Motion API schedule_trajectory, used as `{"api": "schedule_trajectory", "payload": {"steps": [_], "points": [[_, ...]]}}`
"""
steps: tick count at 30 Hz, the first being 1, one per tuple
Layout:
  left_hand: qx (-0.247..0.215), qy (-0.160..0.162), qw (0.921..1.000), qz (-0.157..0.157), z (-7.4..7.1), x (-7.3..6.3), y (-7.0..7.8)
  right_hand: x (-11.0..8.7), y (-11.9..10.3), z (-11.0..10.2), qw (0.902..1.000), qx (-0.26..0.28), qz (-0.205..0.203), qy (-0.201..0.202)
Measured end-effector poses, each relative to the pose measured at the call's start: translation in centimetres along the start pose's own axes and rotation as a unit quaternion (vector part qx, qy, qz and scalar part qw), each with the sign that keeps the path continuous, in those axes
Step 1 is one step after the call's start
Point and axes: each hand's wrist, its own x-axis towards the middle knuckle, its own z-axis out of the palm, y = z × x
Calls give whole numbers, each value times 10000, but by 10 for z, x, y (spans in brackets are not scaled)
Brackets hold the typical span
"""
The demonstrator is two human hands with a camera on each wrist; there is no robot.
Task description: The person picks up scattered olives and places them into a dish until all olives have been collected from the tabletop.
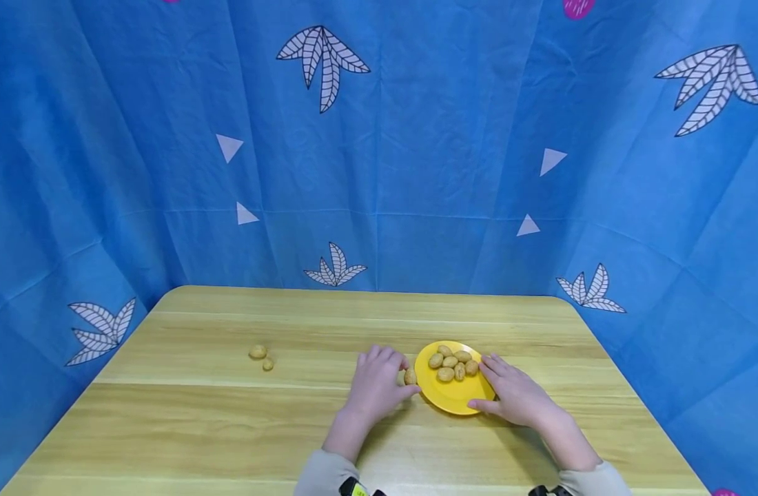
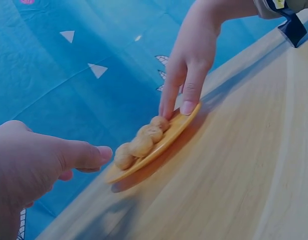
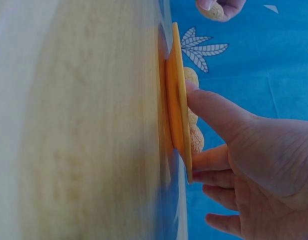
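Note:
My left hand [image 1: 375,386] pinches a tan, rough-skinned walnut-like ball [image 1: 411,376] between thumb and fingers, just beyond the left rim of a yellow plate [image 1: 442,397]. The ball shows beneath the fingertips in the right wrist view; in the left wrist view the hand hides it. Several similar balls [image 1: 446,374] lie grouped on the plate, mostly toward its far side. At the plate's right rim, my right hand [image 1: 518,393] touches it with spread, fairly straight thumb and fingers. The right wrist view shows that thumb [image 3: 216,110] over the plate's upper face, close to the balls.
Two more balls, a larger one [image 1: 258,352] and a smaller one [image 1: 268,364], lie close together on the left half of the wooden table [image 1: 218,427]. A blue patterned curtain [image 1: 416,138] hangs behind the table and along both sides.

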Motion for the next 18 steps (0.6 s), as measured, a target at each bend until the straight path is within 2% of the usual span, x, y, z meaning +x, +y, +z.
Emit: {"api": "schedule_trajectory", "payload": {"steps": [11, 18], "points": [[-74, -52, 9997, 230, 13, 8, 11, 0, 0, 0, 9999, 39, 90, -43], [-95, -64, 9997, 221, 22, 14, 18, 0, 1, -1, 10000, -3, 59, -4]]}}
